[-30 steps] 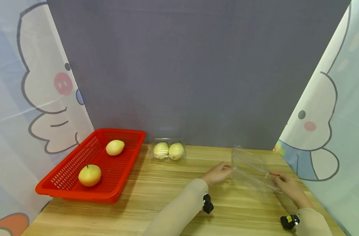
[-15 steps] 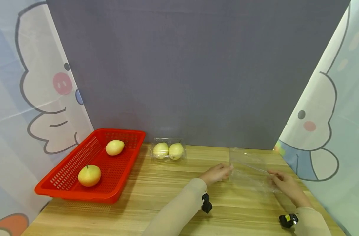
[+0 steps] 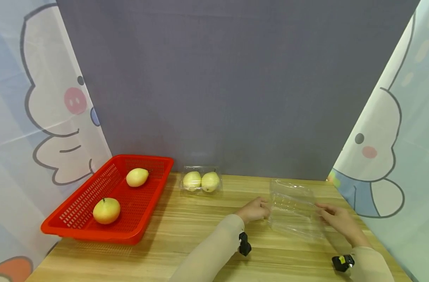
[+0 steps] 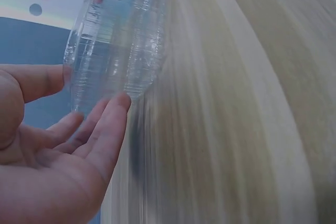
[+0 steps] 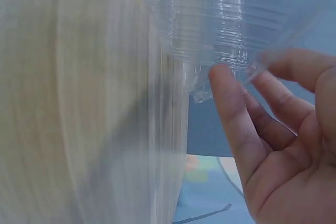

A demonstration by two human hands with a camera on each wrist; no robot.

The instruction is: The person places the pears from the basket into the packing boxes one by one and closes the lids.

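A clear plastic clamshell box is held between both hands over the right part of the table, its lid raised; nothing shows inside it. My left hand pinches its left end, thumb on one side and fingertips on the other, as the left wrist view shows on the ribbed plastic wall. At the opposite end my right hand grips the edge between thumb and fingers. Whether the box's underside touches the wood cannot be told.
A red plastic basket with two yellow pears stands at the left. Against the grey backdrop, another clear box holds two pears. Printed curtains flank the wooden table.
The clear box has shifted a little left and its blurred outline has become sharper. Both hands moved slightly left with it, keeping their grip. Basket and pears are unchanged.
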